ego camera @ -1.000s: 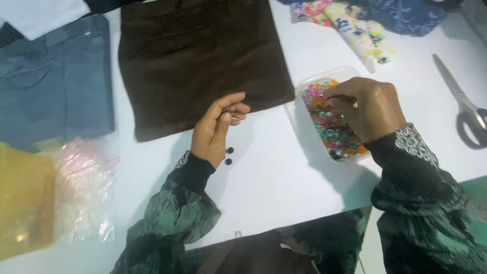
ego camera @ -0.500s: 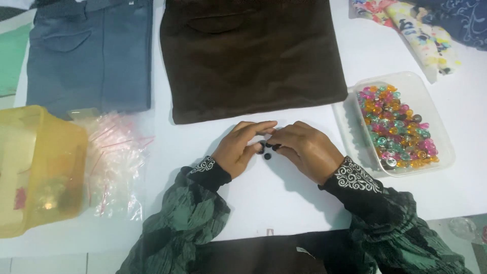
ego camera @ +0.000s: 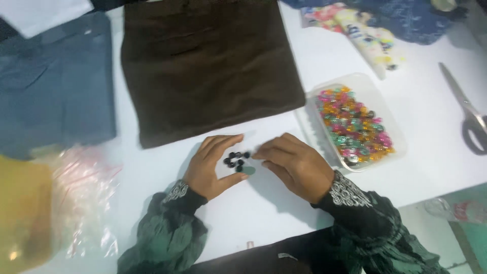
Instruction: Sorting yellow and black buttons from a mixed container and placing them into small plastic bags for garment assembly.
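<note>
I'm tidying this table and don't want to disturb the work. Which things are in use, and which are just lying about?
In use:
left hand and right hand, cupped around the dark beads
clear tray of coloured beads
brown cloth, probably

Lying about:
scissors
blue-grey cloth
yellow tub
clear plastic bag
printed fabrics

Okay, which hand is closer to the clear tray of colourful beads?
The right hand. It rests on the white table just left of the clear tray of colourful beads. The left hand lies farther left, beyond the small dark beads between the two hands.
</note>
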